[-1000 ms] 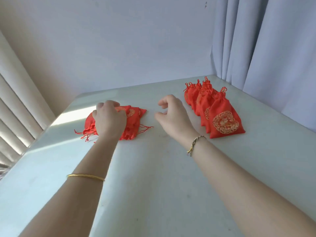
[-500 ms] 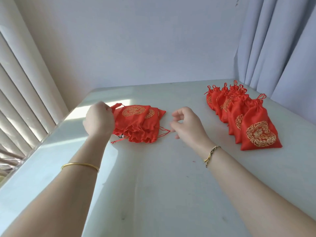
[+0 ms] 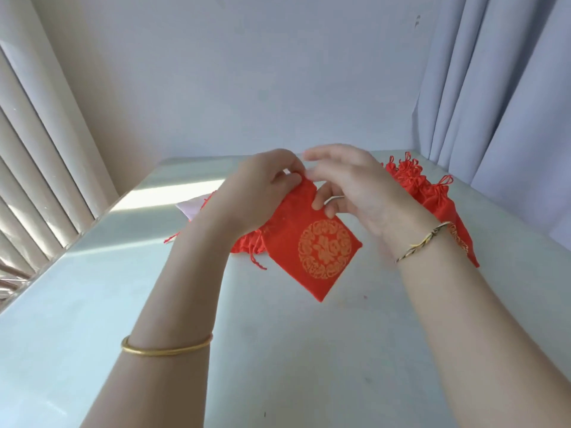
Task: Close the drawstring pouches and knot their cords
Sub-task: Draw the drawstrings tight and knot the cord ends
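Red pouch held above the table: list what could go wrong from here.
1. The left hand pinches only the top edge of the red fabric pouch with a gold round emblem; the blurred right hand's grip is unclear, so it might slip onto the pale table.
2. Loose cords of the heap of red pouches trail beside the left forearm and could snag.

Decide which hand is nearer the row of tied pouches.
Right. The right hand is just left of the row; the left hand is farther left, gripping the lifted pouch.
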The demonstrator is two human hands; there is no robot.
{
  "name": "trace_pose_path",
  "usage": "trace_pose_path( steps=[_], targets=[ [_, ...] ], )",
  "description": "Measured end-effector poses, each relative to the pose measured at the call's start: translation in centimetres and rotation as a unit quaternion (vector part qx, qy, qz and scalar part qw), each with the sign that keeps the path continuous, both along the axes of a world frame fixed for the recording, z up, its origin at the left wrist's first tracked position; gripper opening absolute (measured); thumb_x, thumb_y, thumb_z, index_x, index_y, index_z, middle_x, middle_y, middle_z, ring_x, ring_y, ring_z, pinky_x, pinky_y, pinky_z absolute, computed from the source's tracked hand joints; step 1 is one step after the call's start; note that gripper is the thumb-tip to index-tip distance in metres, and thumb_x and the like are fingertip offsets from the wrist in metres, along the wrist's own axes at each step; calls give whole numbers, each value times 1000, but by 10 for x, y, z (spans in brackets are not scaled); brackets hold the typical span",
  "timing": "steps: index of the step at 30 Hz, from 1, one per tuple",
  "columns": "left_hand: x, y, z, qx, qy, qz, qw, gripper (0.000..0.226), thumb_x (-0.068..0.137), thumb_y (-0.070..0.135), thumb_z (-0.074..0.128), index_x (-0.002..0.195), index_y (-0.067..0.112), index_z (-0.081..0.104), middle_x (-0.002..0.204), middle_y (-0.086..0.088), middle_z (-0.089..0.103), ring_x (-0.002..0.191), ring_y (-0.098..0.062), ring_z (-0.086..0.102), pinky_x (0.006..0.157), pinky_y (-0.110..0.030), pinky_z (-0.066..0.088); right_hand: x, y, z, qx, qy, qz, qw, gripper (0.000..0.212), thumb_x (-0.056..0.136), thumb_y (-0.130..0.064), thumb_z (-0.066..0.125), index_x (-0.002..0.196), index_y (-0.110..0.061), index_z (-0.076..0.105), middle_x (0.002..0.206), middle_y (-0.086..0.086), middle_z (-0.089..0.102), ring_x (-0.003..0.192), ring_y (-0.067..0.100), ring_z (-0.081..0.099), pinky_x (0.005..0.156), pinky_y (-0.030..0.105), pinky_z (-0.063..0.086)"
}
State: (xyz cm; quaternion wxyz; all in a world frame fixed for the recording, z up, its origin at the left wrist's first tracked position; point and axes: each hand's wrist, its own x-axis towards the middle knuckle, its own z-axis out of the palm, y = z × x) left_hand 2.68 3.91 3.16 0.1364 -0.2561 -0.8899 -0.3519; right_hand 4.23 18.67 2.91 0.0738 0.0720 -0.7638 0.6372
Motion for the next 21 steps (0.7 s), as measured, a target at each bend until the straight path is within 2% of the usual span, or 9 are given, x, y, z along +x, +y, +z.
trace_pose_path(
  steps=[2, 4, 6, 8, 10, 12, 15, 18, 21],
  targets=[
    [-3, 3, -9, 39, -45, 8, 998, 9, 94, 23, 51, 100, 19, 57, 81, -3, 67, 64, -14, 58, 55, -21, 45, -7, 1, -10, 52, 0, 12, 999, 12, 86, -11, 61, 98, -11, 63, 72, 5, 60, 48, 12, 55, 42, 23, 42],
    [-9, 2, -13, 78, -100, 37, 991, 18, 94, 30, 50, 105, 16, 56, 81, -6, 66, 63, -16, 56, 54, -24, 44, -14, 2, -19, 53, 0, -7, 999, 5, 88, -7, 59, 89, -8, 64, 65, 7, 58, 45, 10, 56, 40, 21, 45],
    [-15, -3, -17, 84, -163, 47, 982, 34, 95, 40, 45, 109, 13, 59, 88, -6, 62, 73, -16, 54, 64, -25, 46, -18, 6, -23, 17, -12, -35, 999, 6, 89, -3, 58, 90, -1, 63, 64, 8, 57, 41, 7, 56, 39, 19, 48],
    [-19, -10, -19, 76, -233, 6, 970, 46, 93, 51, 44, 107, 12, 62, 96, -12, 64, 81, -16, 59, 77, -31, 52, -21, 11, -26, -25, -15, -62, 998, 4, 89, -2, 58, 88, 0, 61, 65, 9, 56, 38, 6, 56, 40, 19, 49],
    [-20, -14, -21, 47, -269, -34, 962, 44, 90, 50, 50, 105, 11, 62, 96, -10, 70, 80, -14, 66, 85, -36, 53, -24, 16, -30, -56, 0, -98, 994, 11, 89, -2, 57, 79, -6, 60, 67, 9, 58, 39, 6, 58, 41, 19, 51],
    [-23, -15, -23, 29, -265, -36, 963, 26, 90, 33, 57, 105, 11, 59, 89, -5, 73, 75, -12, 70, 82, -32, 54, -27, 19, -34, -81, 19, -144, 986, 14, 90, -2, 56, 78, -9, 60, 69, 7, 60, 42, 8, 60, 43, 20, 52],
    [-28, -14, -25, 65, -249, -13, 966, 11, 88, 9, 61, 98, 11, 58, 76, -5, 71, 62, -11, 67, 76, -30, 55, -29, 22, -38, -109, 25, -173, 978, 11, 92, -2, 51, 88, -6, 61, 77, 9, 63, 46, 9, 63, 45, 20, 52],
    [-30, -18, -27, 67, -221, 20, 973, 6, 87, 7, 62, 85, 11, 65, 72, -4, 68, 56, -9, 60, 71, -27, 55, -31, 25, -42, -106, 18, -162, 981, 16, 95, -2, 46, 95, -1, 62, 83, 13, 64, 47, 10, 64, 45, 20, 52],
    [-32, -24, -27, 85, -194, 50, 976, 9, 85, 14, 65, 87, 9, 72, 77, -7, 69, 61, -12, 59, 75, -31, 54, -32, 29, -45, -67, 23, -168, 983, 17, 96, -2, 44, 98, -2, 61, 83, 13, 64, 49, 12, 65, 47, 23, 55]
  ],
)
